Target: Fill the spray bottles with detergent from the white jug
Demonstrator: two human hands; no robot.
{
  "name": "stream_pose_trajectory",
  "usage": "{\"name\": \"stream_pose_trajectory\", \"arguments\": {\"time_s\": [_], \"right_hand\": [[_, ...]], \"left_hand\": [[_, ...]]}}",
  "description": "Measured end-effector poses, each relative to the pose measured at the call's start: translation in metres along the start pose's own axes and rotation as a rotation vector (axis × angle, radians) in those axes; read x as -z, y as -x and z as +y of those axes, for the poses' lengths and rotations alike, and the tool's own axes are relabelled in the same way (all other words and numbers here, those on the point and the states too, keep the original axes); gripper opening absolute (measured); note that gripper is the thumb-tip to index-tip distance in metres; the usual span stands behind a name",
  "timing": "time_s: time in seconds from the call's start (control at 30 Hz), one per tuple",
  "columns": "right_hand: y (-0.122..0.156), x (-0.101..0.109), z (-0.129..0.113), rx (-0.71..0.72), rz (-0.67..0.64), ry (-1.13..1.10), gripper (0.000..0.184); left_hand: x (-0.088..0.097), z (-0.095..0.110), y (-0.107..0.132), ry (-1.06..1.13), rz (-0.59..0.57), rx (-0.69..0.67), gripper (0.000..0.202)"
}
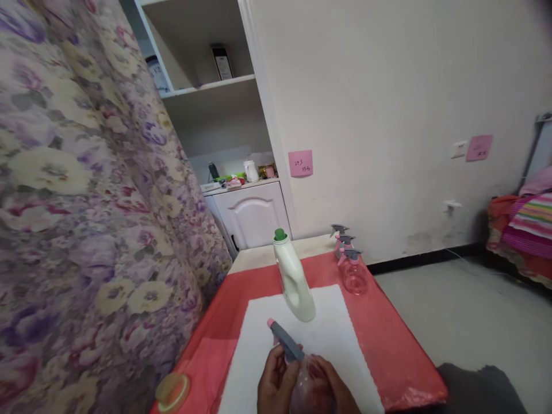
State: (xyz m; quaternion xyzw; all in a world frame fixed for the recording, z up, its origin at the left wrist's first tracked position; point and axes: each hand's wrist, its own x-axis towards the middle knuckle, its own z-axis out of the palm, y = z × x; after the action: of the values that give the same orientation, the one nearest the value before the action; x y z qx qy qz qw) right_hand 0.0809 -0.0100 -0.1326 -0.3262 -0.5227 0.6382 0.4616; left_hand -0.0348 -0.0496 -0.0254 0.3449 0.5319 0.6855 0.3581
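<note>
At the near edge of a white sheet (254, 339), both my hands are closed around a spray bottle (287, 342) with a grey trigger head and pink nozzle tip. My left hand (276, 379) has its fingers on the neck just under the head. Around the clear body is my right hand (332, 385), its fingers curled and partly hidden. The nozzle points away and to the left. Beyond it stands a pale green jug (297, 290) with a handle hole and a green piece in its open mouth.
Several similar spray bottles (354, 279) stand in a row along the right side of the red-covered table (401, 356). A yellowish round lid (172, 391) lies at the near left. A floral curtain (99, 230) hangs on the left, and a cabinet (254, 218) stands behind.
</note>
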Motion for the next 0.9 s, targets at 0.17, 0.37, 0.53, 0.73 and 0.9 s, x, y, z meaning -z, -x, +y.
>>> {"name": "stream_pose_trajectory", "arguments": {"time_s": [0.17, 0.37, 0.53, 0.73, 0.9], "right_hand": [[0.000, 0.001, -0.003, -0.062, -0.014, -0.067, 0.065], [0.002, -0.005, -0.010, -0.115, -0.017, -0.185, 0.075], [-0.001, -0.002, -0.014, -0.048, -0.019, -0.096, 0.069], [-0.001, 0.003, 0.002, -0.011, 0.043, -0.029, 0.059], [0.008, 0.005, 0.010, 0.086, -0.015, 0.086, 0.085]], "left_hand": [[-0.004, -0.003, 0.001, 0.020, 0.015, 0.024, 0.049], [0.006, 0.009, 0.001, -0.032, -0.178, 0.051, 0.053], [-0.001, 0.012, 0.001, -0.035, -0.109, 0.014, 0.045], [-0.013, -0.007, 0.001, 0.028, 0.087, -0.029, 0.045], [-0.011, -0.008, -0.002, -0.046, 0.059, 0.027, 0.041]]}}
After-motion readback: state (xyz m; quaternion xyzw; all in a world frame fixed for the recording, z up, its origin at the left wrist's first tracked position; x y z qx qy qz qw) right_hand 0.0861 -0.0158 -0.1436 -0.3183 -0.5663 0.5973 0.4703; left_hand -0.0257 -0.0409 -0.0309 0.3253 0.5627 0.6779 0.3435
